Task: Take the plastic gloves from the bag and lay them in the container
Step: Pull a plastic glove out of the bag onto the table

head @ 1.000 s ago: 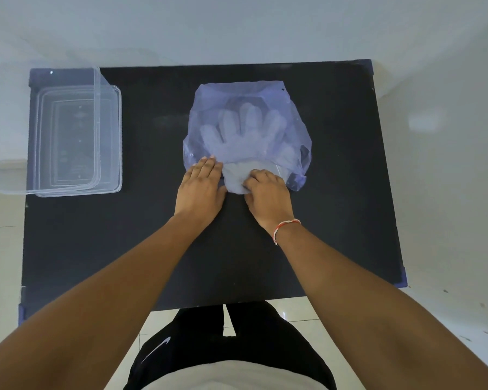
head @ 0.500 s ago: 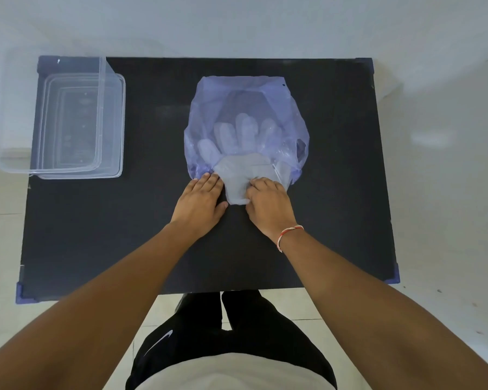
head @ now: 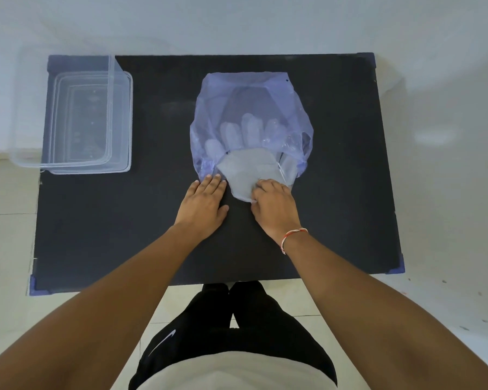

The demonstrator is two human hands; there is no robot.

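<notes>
A translucent purple bag (head: 245, 97) lies flat in the middle of the black table (head: 335, 192), its mouth toward me. A stack of clear plastic gloves (head: 248, 171) sticks halfway out of that mouth; the glove fingers still show through the bag. My right hand (head: 273, 205) pinches the gloves' cuff end near the table surface. My left hand (head: 204, 202) lies flat, fingertips pressing the bag's near left edge. The clear plastic container (head: 88, 119) stands at the table's far left corner.
The container partly overhangs the table's left edge. Blue corner caps (head: 396, 267) mark the table's corners. Pale tiled floor surrounds the table, and my legs stand at its near edge.
My right hand has drawn the gloves further out of the bag toward me. My left hand slid back a little while holding the bag's edge down.
</notes>
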